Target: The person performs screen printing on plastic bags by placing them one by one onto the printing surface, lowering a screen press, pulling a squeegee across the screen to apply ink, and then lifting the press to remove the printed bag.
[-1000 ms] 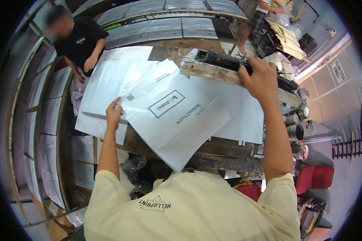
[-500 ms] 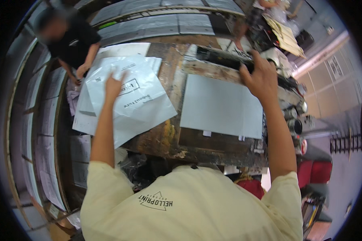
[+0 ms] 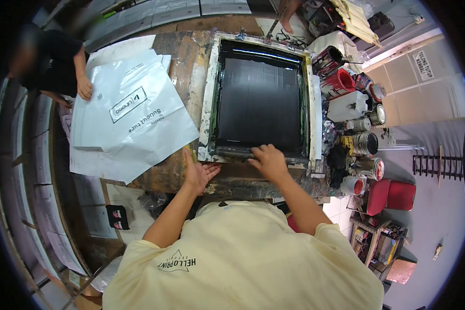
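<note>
A screen-printing frame [image 3: 208, 111] lies flat on the stained worktable, its dark mesh spread with black ink inside pale edges. My right hand [image 3: 269, 163] is closed over the middle of its near bar, fingers curled onto the inky edge. Beside the frame's near left corner, my left hand [image 3: 199, 174] is open and palm up with spread fingers, holding nothing. Left of the frame, a white printed plastic bag [image 3: 155, 126] lies askew on a stack of similar sheets. Whatever lies beneath the frame is hidden.
A co-worker's hand [image 3: 84, 88] rests on the left edge of the bags. Ink cans [image 3: 366, 143], a red-rimmed bucket [image 3: 338, 82] and a white jerrycan [image 3: 347, 106] crowd the table's right side. Racks of white sheets [image 3: 44, 155] stand left; a red chair [image 3: 390, 196] stands right.
The frame, raised before, is now down over the pale sheet. My right hand has come down toward me with it. My left hand has left the printed bag and moved nearer and right.
</note>
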### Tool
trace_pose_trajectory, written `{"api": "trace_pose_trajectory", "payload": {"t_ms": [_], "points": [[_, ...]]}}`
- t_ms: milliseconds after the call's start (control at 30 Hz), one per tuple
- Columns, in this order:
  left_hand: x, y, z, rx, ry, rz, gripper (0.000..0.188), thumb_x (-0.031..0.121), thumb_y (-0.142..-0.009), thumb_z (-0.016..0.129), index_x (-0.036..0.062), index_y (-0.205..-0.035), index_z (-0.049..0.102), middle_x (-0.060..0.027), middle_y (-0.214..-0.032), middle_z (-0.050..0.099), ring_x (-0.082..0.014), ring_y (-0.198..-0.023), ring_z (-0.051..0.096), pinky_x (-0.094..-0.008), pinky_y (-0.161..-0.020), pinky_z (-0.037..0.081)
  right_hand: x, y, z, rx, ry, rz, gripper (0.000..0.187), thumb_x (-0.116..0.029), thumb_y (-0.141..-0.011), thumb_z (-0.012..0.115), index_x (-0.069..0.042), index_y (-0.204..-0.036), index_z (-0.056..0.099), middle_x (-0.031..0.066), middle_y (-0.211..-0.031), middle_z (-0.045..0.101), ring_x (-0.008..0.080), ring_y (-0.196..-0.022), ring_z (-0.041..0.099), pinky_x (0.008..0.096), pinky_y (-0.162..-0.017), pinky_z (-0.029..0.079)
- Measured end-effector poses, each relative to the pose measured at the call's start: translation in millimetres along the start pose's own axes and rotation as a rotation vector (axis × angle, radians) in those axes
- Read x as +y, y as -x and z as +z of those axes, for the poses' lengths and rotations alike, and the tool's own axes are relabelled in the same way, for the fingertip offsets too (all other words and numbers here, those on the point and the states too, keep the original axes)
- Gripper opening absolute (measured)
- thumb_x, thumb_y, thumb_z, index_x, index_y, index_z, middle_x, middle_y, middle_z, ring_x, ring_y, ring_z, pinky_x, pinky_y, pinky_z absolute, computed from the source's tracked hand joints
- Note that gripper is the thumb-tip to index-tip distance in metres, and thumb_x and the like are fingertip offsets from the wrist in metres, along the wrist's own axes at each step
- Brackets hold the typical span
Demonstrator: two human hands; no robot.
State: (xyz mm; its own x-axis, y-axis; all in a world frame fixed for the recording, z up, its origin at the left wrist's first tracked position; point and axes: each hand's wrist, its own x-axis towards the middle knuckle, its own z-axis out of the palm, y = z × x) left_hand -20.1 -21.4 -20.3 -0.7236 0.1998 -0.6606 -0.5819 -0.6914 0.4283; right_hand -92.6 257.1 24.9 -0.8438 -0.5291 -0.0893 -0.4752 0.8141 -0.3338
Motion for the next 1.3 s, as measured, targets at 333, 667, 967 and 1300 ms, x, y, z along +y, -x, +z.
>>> {"api": "trace_pose_trajectory", "payload": {"t_ms": [333, 667, 967, 1300], "points": [[-12.2, -24.1, 2.9, 0.324, -0.020, -0.061, 0.132, 0.102, -0.077, 0.024, -0.0015, -0.158, 0.026, -0.0281, -0.153, 0.040, -0.0442, -0.136, 0.046, -0.0505, -0.109, 0.044, 74.5, -139.5, 9.0, 0.298, 0.142, -0.084, 0.049, -0.028, -0.077, 0.083, -0.010, -0.120, 0.067, 0.0086, -0.102, 0.062, 0.0316, -0.099, 0.060, 0.0439, -0.083, 0.053], [-14.2, -13.6, 34.5, 0.421, -0.029, 0.086, 0.114, 0.095, -0.086, 0.022, 0.0034, -0.152, 0.039, -0.0172, -0.135, 0.057, -0.0312, -0.117, 0.057, -0.0481, -0.102, 0.046, 179.8, -329.5, -80.5, 0.072, 0.115, -0.181, 0.039, -0.050, -0.094, 0.064, -0.012, -0.102, 0.068, 0.0114, -0.095, 0.071, 0.0355, -0.095, 0.069, 0.0501, -0.078, 0.055], [-18.0, 7.0, 20.5, 0.374, -0.120, 0.137, 0.116, 0.094, -0.087, 0.023, -0.0068, -0.143, 0.040, -0.0270, -0.124, 0.060, -0.0330, -0.114, 0.061, -0.0467, -0.098, 0.052, 149.9, -271.6, -42.7, 0.321, 0.173, -0.106, 0.036, -0.048, -0.092, 0.068, -0.015, -0.106, 0.068, 0.0087, -0.099, 0.068, 0.0336, -0.095, 0.068, 0.0486, -0.075, 0.057], [9.2, 45.6, 49.6, 0.051, -0.116, 0.265, 0.109, 0.091, -0.089, 0.025, -0.0073, -0.130, 0.048, -0.0254, -0.121, 0.064, -0.0342, -0.117, 0.064, -0.0442, -0.107, 0.049, -7.6, -27.4, -84.2, 0.034, 0.133, -0.032, 0.036, -0.041, -0.091, 0.070, -0.009, -0.103, 0.059, 0.0108, -0.093, 0.063, 0.0330, -0.092, 0.064, 0.0483, -0.073, 0.056]]}}
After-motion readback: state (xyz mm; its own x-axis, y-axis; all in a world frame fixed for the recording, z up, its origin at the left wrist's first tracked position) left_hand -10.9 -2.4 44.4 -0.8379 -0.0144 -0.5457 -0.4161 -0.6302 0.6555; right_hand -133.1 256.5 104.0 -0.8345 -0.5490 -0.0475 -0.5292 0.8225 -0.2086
